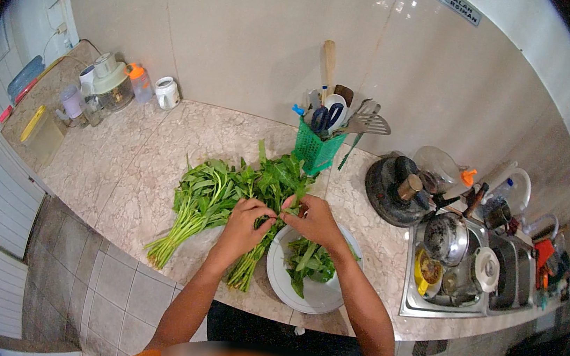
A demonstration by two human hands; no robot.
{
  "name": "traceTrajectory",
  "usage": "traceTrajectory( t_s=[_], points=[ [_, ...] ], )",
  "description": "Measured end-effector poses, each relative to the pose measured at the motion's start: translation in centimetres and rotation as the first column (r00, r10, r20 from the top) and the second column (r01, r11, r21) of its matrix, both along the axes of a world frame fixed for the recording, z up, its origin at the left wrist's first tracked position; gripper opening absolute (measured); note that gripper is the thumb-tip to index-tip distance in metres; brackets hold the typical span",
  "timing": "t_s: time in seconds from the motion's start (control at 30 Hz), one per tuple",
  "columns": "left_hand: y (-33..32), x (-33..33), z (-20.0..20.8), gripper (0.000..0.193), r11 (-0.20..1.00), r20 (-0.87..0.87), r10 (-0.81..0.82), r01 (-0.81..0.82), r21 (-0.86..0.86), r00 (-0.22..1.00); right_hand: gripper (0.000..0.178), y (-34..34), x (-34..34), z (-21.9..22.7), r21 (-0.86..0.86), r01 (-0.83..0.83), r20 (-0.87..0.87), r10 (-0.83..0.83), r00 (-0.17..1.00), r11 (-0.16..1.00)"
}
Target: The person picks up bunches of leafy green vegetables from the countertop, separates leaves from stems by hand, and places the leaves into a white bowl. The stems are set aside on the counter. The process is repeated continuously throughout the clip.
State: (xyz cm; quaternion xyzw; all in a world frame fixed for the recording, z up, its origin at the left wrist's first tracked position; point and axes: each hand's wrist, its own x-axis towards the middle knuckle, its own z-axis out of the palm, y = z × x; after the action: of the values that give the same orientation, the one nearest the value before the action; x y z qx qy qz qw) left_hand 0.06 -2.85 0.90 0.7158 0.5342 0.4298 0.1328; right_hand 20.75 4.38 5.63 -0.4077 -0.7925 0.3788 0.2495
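Two bunches of leafy greens that look like water spinach lie on the counter: a left bunch with its cut stems toward the front edge, and a right bunch partly under my hands. My left hand pinches a thin stem between thumb and fingertips above the right bunch. Close beside it, my right hand grips the same sprig of water spinach, its fingertips almost meeting the left ones. Below my right hand and forearm stands a white plate holding plucked leaves.
Behind the greens stands a green utensil basket with spatulas and scissors. At right are a stone mortar and a steel sink crowded with pans and dishes. A blender jar, an orange-capped bottle and a white mug line the back left.
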Motion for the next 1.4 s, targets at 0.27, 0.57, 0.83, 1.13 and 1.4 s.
traceTrajectory(
  t_s=[0.27, 0.57, 0.83, 1.13, 1.4],
  points=[
    [0.2, 0.4, -0.5, 0.020, 0.999, -0.012, 0.038, -0.038, -0.008, 0.999, 0.029, 0.3, -0.9, -0.9, 0.164, 0.036, 0.010, -0.038, 0.999, 0.986],
    [0.2, 0.7, -0.4, 0.016, 0.999, 0.019, 0.047, -0.047, -0.013, 0.999, 0.028, -0.2, -1.6, -0.6, 0.325, 0.037, 0.040, -0.053, 0.998, 0.945],
    [0.4, 0.9, -0.5, 0.009, 0.998, 0.013, 0.066, -0.066, 0.004, 0.998, 0.021, -0.8, -2.9, -1.8, 0.375, 0.084, 0.130, -0.142, 0.981, 0.923],
    [0.0, 0.6, -0.2, 0.011, 0.996, 0.062, 0.071, -0.068, -0.050, 0.996, 0.026, 0.3, -1.4, -0.7, 0.399, 0.144, 0.024, -0.168, 0.986, 0.906],
    [-0.6, 0.5, 0.3, 0.010, 0.997, 0.065, 0.073, -0.070, -0.033, 0.995, 0.028, -1.9, 3.6, 3.0, 0.174, 0.084, 0.036, -0.091, 0.995, 0.981]
  ],
)
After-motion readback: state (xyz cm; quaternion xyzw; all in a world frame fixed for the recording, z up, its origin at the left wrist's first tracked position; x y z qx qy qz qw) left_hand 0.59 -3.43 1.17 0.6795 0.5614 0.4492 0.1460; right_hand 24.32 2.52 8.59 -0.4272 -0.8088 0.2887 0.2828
